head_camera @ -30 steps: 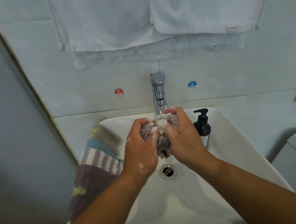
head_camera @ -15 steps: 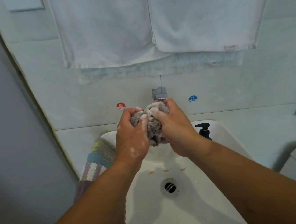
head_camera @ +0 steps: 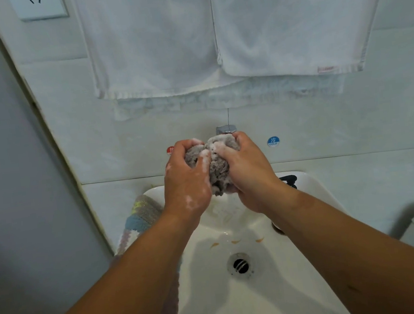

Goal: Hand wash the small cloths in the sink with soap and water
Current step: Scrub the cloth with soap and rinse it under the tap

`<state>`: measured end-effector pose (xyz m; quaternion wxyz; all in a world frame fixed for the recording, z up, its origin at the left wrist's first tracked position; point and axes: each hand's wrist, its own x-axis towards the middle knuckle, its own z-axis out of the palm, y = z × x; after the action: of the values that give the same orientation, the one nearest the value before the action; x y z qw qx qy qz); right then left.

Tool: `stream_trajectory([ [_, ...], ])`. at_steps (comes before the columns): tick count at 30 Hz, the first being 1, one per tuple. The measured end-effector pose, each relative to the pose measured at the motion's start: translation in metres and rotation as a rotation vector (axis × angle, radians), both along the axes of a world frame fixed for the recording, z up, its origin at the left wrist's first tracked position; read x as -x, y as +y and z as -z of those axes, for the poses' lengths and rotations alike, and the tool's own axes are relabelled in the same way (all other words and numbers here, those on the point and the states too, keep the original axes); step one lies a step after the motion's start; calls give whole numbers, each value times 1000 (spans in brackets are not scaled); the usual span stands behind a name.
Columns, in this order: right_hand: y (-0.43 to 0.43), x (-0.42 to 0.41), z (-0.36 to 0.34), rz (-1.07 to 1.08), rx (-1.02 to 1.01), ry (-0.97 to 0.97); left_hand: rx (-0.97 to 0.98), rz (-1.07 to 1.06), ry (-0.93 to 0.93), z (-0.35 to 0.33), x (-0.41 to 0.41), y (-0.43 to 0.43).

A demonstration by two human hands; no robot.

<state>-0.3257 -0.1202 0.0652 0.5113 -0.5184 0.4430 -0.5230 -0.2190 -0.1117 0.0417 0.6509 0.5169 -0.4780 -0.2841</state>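
- Head view: the left hand [head_camera: 185, 182] and right hand [head_camera: 249, 172] both clench one sudsy grey cloth [head_camera: 219, 171], bunched between them above the sink [head_camera: 241, 301], probably so that lather drips into it.
- A striped cloth [head_camera: 141, 220] is draped over the sink's left rim, likely waiting its turn.
- The hands mostly hide the tap [head_camera: 226, 129] behind the sink. A black pump bottle [head_camera: 289, 181] peeks out at its back right.

- We see a grey cloth [head_camera: 219, 171], nubby and bunched into a wet, foamy wad, gripped between the left hand [head_camera: 185, 182] and the right hand [head_camera: 248, 173] above the far part of the sink [head_camera: 314, 189].
- We see the white sink below it, with a slotted drain [head_camera: 240, 266] at its bottom.
- We see a striped cloth [head_camera: 141, 221] draped over the sink's left rim.
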Motion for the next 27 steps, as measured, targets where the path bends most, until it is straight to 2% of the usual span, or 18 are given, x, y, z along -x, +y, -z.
stream_trajectory([
  [20, 8, 2, -5, 8, 61, 31, -15, 15, -15, -2, 0, 7],
  [24, 29, 11, 28, 30, 116, 110, -42, 43, -98, 28, -3, 37],
  [27, 47, 18, 69, 33, 94, 168, -141, 91, -151, 60, -1, 54],
])
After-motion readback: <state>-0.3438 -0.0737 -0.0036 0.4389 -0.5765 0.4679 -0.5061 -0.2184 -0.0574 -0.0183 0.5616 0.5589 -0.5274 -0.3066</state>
